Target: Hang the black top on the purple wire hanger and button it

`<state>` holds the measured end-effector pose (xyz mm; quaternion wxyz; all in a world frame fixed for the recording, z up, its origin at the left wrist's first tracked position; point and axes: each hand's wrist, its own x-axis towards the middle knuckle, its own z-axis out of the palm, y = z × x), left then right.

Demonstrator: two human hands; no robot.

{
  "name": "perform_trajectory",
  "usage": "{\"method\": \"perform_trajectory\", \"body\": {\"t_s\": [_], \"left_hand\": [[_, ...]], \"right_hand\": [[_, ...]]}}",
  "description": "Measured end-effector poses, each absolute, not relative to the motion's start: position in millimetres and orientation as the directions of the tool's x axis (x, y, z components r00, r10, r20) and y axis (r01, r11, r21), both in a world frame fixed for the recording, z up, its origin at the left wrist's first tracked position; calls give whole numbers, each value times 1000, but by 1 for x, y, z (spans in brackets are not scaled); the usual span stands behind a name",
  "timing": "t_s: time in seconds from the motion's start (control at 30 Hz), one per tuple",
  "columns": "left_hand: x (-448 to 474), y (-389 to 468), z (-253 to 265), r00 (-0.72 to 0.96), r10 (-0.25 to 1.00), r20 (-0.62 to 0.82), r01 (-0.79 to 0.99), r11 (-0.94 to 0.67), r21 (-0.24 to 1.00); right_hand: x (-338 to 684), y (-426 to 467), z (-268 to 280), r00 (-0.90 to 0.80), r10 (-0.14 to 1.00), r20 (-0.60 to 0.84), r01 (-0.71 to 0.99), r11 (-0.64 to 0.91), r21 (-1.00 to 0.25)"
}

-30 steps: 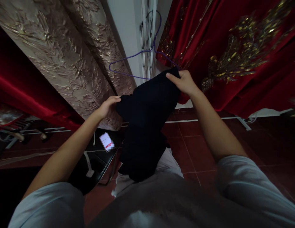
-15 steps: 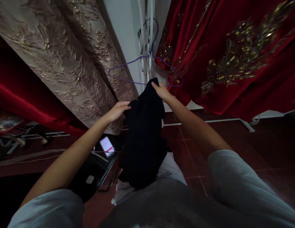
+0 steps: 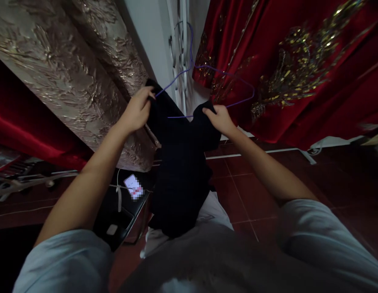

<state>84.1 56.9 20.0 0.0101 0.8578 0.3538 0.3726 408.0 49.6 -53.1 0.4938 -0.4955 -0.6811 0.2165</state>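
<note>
A dark garment [image 3: 183, 175] hangs down in front of my body, its exact kind hard to make out in the dim light. My left hand [image 3: 138, 106] is closed on its upper left part, which covers the left end of a purple clothes hanger [image 3: 204, 66]. My right hand [image 3: 220, 119] pinches the garment's upper right edge, below the hanger's right arm. That right arm of the hanger sticks out bare past the cloth. The hanger's hook is up by a white metal rack [image 3: 180, 53]; whether it hangs on it I cannot tell.
Red cloth with gold sequins [image 3: 286, 73] hangs at the right, and a textured beige curtain [image 3: 76, 77] at the left. A lit phone [image 3: 133, 186] lies on a black surface [image 3: 143, 200] at the lower left. The floor [image 3: 237, 195] has dark red tiles.
My left hand has moved up and left, drawing the garment's left side over the hanger's left end. The hanger has tilted, its right end rising. My right hand has shifted slightly right.
</note>
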Motion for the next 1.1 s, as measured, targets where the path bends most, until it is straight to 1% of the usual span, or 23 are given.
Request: {"method": "perform_trajectory", "body": {"t_s": [0.07,0.1,0.17,0.23,0.27,0.33,0.4,0.43,0.5,0.6,0.67,0.77,0.87,0.97,1.03,1.1], "left_hand": [[100,65,31,484,615,623,595,-753,281],[104,70,35,486,633,602,609,-740,286],[100,80,38,518,682,516,647,-707,285],[90,85,35,548,719,428,673,-683,284],[85,86,32,538,735,413,678,-668,307],[82,85,22,477,759,443,656,-643,395],[89,82,14,405,758,512,607,-641,469],[95,81,11,377,747,548,588,-650,481],[108,83,8,326,718,616,567,-669,480],[119,93,8,260,701,664,571,-666,479],[121,103,9,232,697,679,579,-660,479],[126,113,7,236,694,680,588,-660,469],[137,111,8,258,697,669,578,-666,472],[141,99,17,345,702,623,566,-685,459],[135,91,27,413,700,583,574,-697,430],[124,85,38,448,693,565,591,-704,394]], "right_hand": [[403,39,-58,-92,876,473,415,465,-782],[404,33,-59,-90,863,497,422,485,-766],[417,21,-56,-14,824,566,473,505,-722],[438,11,-47,102,753,651,541,507,-671],[449,7,-43,143,716,684,572,504,-647],[464,6,-36,151,681,717,619,500,-606],[469,13,-33,79,695,714,636,517,-573],[468,19,-33,35,707,706,634,530,-562],[462,36,-36,-23,734,678,630,538,-561],[450,60,-41,-46,805,591,640,478,-601],[442,67,-44,-65,847,528,626,447,-639],[426,59,-47,-107,880,463,549,441,-710],[411,42,-46,-147,887,439,489,451,-747],[412,22,-34,-122,856,502,490,491,-720],[425,8,-20,-31,808,589,520,516,-681],[447,-2,-5,83,718,691,567,536,-626]]}}
